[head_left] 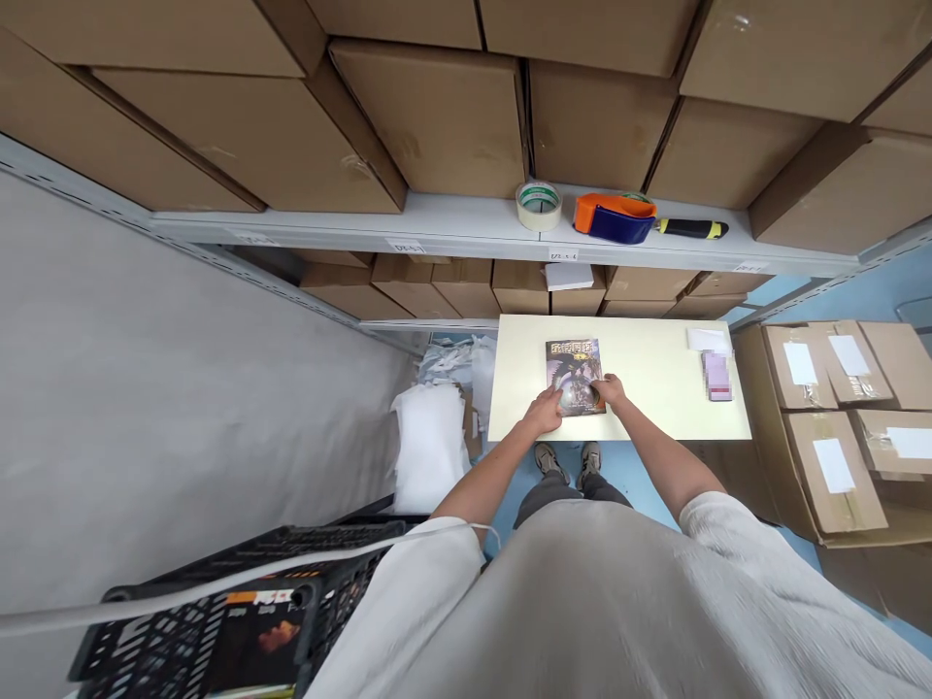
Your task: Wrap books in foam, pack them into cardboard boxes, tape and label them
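A book [575,367] with a dark, purplish illustrated cover lies on the pale yellow table [655,417], a little left of its middle. My left hand [545,411] grips the book's lower left edge, thumb on the cover. On the other side my right hand [610,389] holds the right edge, its thumb also over the cover. The fingers beneath the book are hidden.
On the table's right lie a phone [717,377] and a white paper [708,340]. The shelf [466,216] beyond holds a tape roll [539,206], a tape dispenser [617,217] and boxes. Cartons [808,374] stand right; a black crate [313,607] is lower left.
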`<state>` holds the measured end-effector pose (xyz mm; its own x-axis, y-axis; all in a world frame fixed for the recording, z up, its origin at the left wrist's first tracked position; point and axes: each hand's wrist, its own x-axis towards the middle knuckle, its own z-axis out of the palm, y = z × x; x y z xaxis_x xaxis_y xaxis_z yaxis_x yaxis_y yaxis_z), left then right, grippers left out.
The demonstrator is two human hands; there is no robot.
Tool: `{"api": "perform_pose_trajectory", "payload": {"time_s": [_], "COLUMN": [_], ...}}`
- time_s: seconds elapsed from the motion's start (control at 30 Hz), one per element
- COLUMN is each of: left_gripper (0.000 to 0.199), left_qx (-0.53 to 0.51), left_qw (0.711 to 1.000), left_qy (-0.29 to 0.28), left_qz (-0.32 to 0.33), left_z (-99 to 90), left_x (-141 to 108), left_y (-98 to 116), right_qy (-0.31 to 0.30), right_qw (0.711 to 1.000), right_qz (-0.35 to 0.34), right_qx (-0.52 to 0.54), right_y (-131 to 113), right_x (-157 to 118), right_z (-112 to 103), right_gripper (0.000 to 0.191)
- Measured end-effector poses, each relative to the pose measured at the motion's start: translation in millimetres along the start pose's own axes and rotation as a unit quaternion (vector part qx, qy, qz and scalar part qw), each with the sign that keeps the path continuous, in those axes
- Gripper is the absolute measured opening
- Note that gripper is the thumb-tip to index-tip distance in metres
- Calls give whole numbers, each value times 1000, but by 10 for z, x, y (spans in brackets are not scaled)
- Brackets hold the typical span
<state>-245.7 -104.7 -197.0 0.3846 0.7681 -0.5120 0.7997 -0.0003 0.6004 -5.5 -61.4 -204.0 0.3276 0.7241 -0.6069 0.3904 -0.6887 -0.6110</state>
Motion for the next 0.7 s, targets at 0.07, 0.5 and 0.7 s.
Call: {"api": "perform_pose_trajectory", "payload": {"time_s": [0.07,0.5,0.7], "left_gripper": [85,57,48], "left_qx": [-28,-450,-434], "left_qw": [1000,883,868], "left_qy": [3,127,241], "left_qz": [3,-32,-20], "left_z": [-8,-270,-664], "left_x": [6,248,-8], "left_y": [-37,366,176], "right_qy": [-7,19,-160], "right_qw": [1000,983,961], "right_qz": [8,-150,-175], "right_qx": [25,104,139], "right_y": [-25,-550,-625], "right_x": [-26,-502,-577], "right_z": [-5,-38,251], "right_gripper": [43,37,42]}}
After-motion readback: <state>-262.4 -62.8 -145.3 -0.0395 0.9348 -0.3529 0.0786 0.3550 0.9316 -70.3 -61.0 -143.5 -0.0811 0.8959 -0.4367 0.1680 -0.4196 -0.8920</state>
